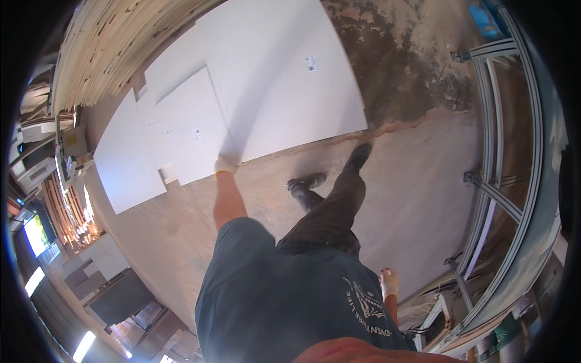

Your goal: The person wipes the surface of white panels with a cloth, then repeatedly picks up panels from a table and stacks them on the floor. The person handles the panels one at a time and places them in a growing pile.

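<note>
Far left, smaller flat white boards (130, 160) lie spread on the dusty concrete floor (417, 181). The gloved left hand (225, 164) is closed on the near corner of the large white rectangular panel (284, 78), seemingly setting it down. The gloved right hand (389, 282) hangs free, fingers loosely together. Next, ease that corner flat.

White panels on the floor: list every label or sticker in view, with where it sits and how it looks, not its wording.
Small sticker: on the large white panel, toward its right side; pale rectangle with dark marks.
Small sticker: on the middle white panel, up from the gloved left hand; pale with dark marks.
Faint marks: same panel, left of that sticker; too small to tell.
</note>
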{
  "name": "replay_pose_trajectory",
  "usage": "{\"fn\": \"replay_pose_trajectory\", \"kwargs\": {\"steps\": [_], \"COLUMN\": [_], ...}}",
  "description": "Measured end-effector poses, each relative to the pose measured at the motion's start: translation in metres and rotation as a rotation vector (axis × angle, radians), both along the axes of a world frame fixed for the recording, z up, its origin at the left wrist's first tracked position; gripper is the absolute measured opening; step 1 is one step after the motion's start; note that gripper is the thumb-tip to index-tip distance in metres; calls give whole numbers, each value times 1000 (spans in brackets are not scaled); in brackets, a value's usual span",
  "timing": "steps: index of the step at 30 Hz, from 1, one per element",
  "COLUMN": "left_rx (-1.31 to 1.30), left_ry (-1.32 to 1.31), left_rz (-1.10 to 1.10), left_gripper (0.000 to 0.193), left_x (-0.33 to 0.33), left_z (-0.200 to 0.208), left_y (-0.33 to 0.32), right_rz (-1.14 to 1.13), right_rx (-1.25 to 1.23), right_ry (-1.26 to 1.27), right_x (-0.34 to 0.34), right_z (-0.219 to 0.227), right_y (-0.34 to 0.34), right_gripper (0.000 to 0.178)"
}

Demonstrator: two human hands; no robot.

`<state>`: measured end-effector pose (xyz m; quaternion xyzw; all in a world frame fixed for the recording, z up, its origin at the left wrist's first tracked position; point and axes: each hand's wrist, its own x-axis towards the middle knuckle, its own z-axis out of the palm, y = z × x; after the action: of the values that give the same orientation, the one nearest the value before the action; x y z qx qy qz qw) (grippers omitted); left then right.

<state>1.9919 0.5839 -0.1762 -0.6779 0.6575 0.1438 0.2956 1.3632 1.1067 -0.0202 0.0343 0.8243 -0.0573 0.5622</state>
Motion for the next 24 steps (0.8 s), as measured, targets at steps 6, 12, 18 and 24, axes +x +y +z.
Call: {"fn": "replay_pose_trajectory", "kwargs": {"steps": [6,12,18,24], "left_rx": [-148,75,434,649], "left_ry": [408,733,809,906], "left_rz": [379,768,704,528], "left_gripper": [53,48,43,38], "left_x": [-112,-334,-565,-856], "left_z": [50,92,91,110], "left_y": [13,4,-30,-104], "right_rz": [708,132,159,36], "right_rx": [-31,-279,-314,-333], "right_ry": [-4,163,395,295], "right_x": [-145,-261,-385,-576], "right_z": [7,59,34,52], "right_y": [-79,-167,-169,-192], "right_gripper": [34,30,31,35]}}
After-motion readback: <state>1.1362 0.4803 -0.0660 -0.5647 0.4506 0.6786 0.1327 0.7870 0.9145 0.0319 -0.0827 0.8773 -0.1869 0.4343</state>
